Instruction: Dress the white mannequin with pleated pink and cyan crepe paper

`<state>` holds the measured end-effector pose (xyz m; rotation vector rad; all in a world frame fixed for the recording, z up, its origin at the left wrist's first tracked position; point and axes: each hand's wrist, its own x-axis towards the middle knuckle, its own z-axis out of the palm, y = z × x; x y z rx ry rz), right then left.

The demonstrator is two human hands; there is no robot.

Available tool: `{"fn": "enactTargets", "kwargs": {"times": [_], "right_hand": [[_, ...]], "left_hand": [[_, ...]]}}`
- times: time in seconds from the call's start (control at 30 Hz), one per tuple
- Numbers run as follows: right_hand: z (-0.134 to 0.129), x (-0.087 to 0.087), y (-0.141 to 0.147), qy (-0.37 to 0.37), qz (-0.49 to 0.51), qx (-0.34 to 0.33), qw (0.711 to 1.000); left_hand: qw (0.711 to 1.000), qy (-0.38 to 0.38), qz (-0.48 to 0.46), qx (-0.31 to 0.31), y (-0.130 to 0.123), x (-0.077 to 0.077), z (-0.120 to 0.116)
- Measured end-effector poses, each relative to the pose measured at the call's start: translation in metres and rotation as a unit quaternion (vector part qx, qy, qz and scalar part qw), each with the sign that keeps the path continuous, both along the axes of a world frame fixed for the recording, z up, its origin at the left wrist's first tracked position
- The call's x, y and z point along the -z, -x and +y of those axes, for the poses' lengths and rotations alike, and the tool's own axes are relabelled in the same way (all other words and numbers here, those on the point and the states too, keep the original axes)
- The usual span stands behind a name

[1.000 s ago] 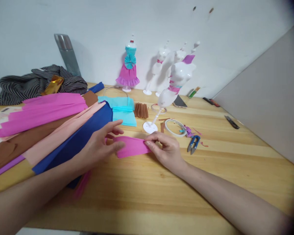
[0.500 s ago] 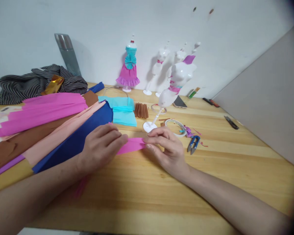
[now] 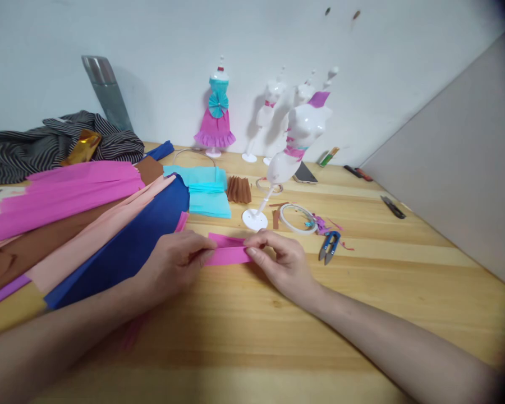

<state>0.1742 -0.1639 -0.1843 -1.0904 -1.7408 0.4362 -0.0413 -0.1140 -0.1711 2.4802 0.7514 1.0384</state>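
Note:
A bright pink crepe paper strip (image 3: 229, 256) stretches between my two hands, just above the wooden table. Its long edge is folded over, with a crease along the front. My left hand (image 3: 174, 258) pinches the strip's left end, and more pink paper shows behind that hand. At the other end my right hand (image 3: 280, 258) grips it between thumb and fingers. Right behind my hands stands a white mini dress form (image 3: 305, 126) with a purple piece at its neck and pink bands round its waist. Blue thread snips (image 3: 329, 247) lie right of my right hand.
Crepe paper sheets, among them a blue one (image 3: 138, 241), cover the table's left side. Cyan paper (image 3: 210, 205), pleated brown paper (image 3: 239, 190) and a tape roll (image 3: 298, 228) lie behind my hands. A dressed form (image 3: 215, 120) and a bottle (image 3: 109, 95) stand by the wall.
My left fingers, earlier lying over the strip, now pinch its end. The strip shows a clearer fold and faces me more. The view has shifted slightly to the right.

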Motion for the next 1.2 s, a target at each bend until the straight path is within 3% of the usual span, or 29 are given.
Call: {"fn": "enactTargets", "kwargs": {"times": [0.13,0.27,0.67,0.83,1.0,1.2], "right_hand": [[0.001,0.003,0.001,0.087,0.114,-0.028,0.989],[0.003,0.004,0.001,0.133,0.186,-0.045,0.972],[0.001,0.004,-0.001,0.143,0.225,-0.068,0.961],[0.001,0.008,-0.004,0.154,0.236,-0.068,0.957],[-0.001,0.011,-0.008,0.171,0.255,-0.099,0.947],[0.000,0.008,-0.002,0.178,0.254,-0.047,0.950]], "left_hand": [[0.988,0.144,-0.053,-0.002,0.002,0.000,-0.004],[0.969,0.226,-0.099,-0.001,0.004,0.003,-0.004],[0.967,0.232,-0.095,0.046,0.009,0.003,-0.004],[0.978,0.173,-0.099,0.067,0.010,0.005,-0.002],[0.990,-0.001,-0.090,0.109,0.011,0.003,0.000],[0.983,-0.111,-0.054,0.140,0.011,0.001,0.002]]}}
